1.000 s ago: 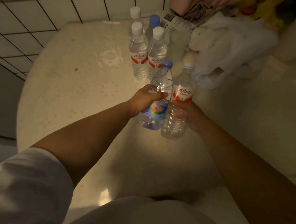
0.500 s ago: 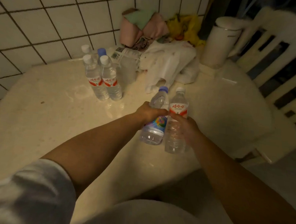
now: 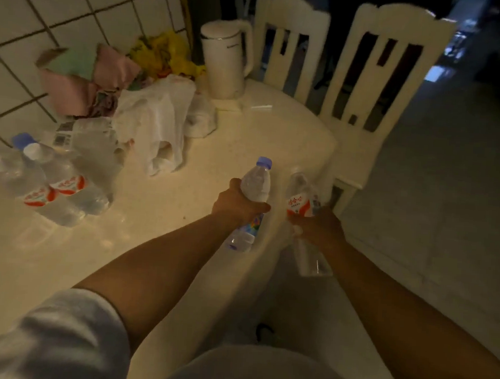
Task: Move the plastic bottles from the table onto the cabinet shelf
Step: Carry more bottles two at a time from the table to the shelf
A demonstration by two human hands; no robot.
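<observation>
My left hand (image 3: 237,204) grips a clear bottle with a blue cap and a colourful label (image 3: 255,183), held above the table's right edge. My right hand (image 3: 318,227) grips a clear bottle with a red-and-white label (image 3: 300,202), tilted, just past that edge over the floor. Several more clear bottles (image 3: 50,186) with red labels and white or blue caps stand at the left of the cream table (image 3: 152,227), against the tiled wall. No cabinet shelf is in view.
A white kettle (image 3: 226,60) stands at the table's far corner. White plastic bags (image 3: 159,125), pink and green cloths (image 3: 85,79) and a yellow bag (image 3: 163,52) lie along the wall. Two cream chairs (image 3: 375,80) stand beyond the table. Dim floor lies to the right.
Both hands have carried their bottles rightward, away from the bottle group to the table's right edge. My view has swung right, bringing the kettle and chairs into sight.
</observation>
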